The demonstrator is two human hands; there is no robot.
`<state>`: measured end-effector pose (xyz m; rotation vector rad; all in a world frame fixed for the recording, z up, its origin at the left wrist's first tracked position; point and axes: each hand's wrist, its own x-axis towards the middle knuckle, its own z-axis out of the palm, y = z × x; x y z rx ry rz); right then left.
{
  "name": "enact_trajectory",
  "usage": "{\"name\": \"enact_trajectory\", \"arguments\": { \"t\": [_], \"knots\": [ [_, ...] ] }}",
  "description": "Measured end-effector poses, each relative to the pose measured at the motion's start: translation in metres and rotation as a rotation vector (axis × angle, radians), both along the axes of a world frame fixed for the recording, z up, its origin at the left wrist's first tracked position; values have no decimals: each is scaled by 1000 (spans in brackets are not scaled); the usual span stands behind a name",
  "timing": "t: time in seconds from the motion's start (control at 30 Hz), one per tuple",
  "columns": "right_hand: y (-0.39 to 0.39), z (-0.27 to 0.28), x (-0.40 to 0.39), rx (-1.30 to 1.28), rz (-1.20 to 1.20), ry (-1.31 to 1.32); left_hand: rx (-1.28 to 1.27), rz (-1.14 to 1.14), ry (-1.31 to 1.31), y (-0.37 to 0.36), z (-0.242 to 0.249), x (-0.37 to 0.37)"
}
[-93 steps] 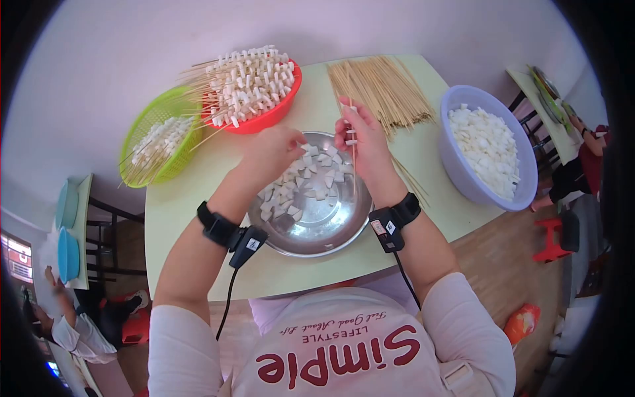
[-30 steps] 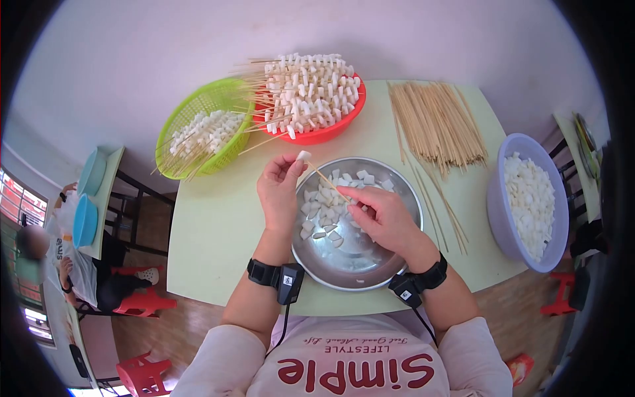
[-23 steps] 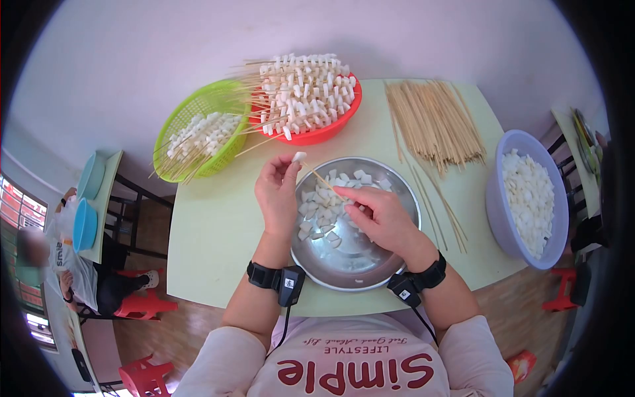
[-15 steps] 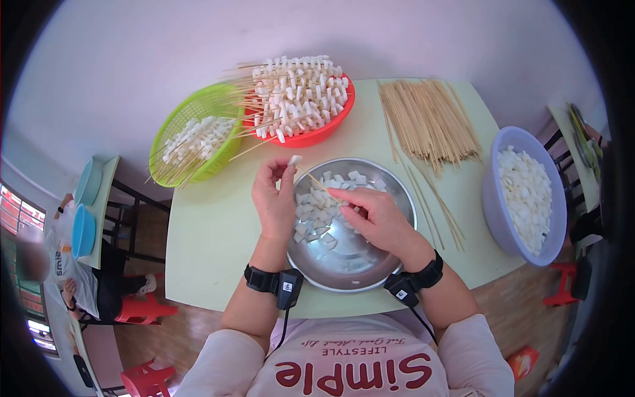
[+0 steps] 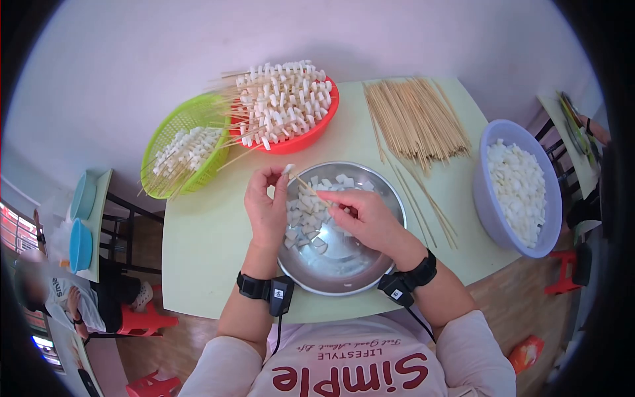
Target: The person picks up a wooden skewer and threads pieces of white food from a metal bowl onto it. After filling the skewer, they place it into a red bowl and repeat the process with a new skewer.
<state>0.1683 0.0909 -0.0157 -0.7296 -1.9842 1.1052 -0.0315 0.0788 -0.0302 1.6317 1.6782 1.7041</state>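
Observation:
Over the left rim of a round metal bowl (image 5: pixel 350 268), my left hand (image 5: pixel 266 202) pinches a small white chunk (image 5: pixel 289 169) between thumb and fingers. My right hand (image 5: pixel 367 217) is closed around a thin bamboo skewer (image 5: pixel 304 184), whose far end points up-left at the chunk. The skewer's tip is right by the chunk. Below both hands, loose white pieces (image 5: pixel 305 215) lie in the bowl, mostly at its back and left; what the chunks are made of does not show clearly.
A red basin (image 5: pixel 317 140) piled with filled skewers stands behind, beside a green basket (image 5: pixel 153 143) holding more. Bare skewers (image 5: pixel 417 122) lie at the back right, a few strewn nearer. A purple tub (image 5: pixel 486 198) of white pieces sits right. Another person (image 5: pixel 76 298) sits at far left.
The whole view has shifted slightly, with the table's contents now a little further left. Both hands keep their grips, the skewer tip still close to the white chunk.

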Motion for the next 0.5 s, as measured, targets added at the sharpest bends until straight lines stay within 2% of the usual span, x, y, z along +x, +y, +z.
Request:
{"name": "enact_trajectory", "arguments": {
  "t": [0.07,0.2,0.27,0.37,0.4,0.47,0.5],
  "knots": [
    [-1,6,1,-226,-12,4,-3,-16,17,-4,1,5],
    [1,1,2,-243,-3,21,4,-126,45,-2,-1,5],
    [-1,0,0,-147,-56,33,-12,-139,41,-1,-3,4],
    [-2,1,-2,-217,-43,95,-8,-93,21,-2,-3,3],
    [-3,4,-1,-219,-41,94,17,-11,38,-2,-2,2],
    [-4,10,2,-223,-16,-139,40,77,59,-4,-2,0],
    [-3,7,2,-221,-14,-138,62,96,0,-2,-2,0]
  ]
}}
